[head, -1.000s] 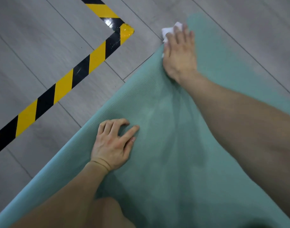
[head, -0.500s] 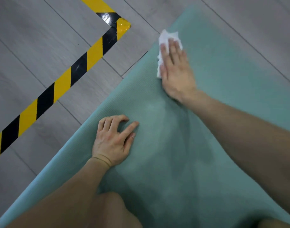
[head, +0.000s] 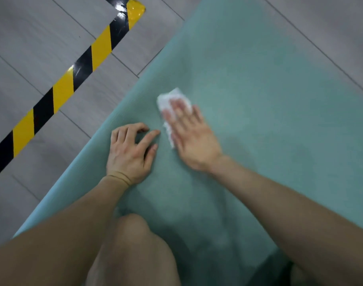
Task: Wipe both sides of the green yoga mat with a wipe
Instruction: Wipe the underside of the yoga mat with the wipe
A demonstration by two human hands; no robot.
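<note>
Centre frame, a person's right hand [head: 194,139] presses a white wipe [head: 172,100] flat against the green yoga mat [head: 269,89], which fills the frame's right and lower middle. Half a second ago the wipe sat at the mat's upper left edge, near the striped floor tape [head: 63,89]. Now it lies just beside the left hand [head: 131,153], which braces the mat and grips nothing. One stroke looks done, and this face seems only partly wiped.

One mat [head: 259,100]; one wipe [head: 168,98]; two hands [head: 129,155] [head: 194,141].
</note>
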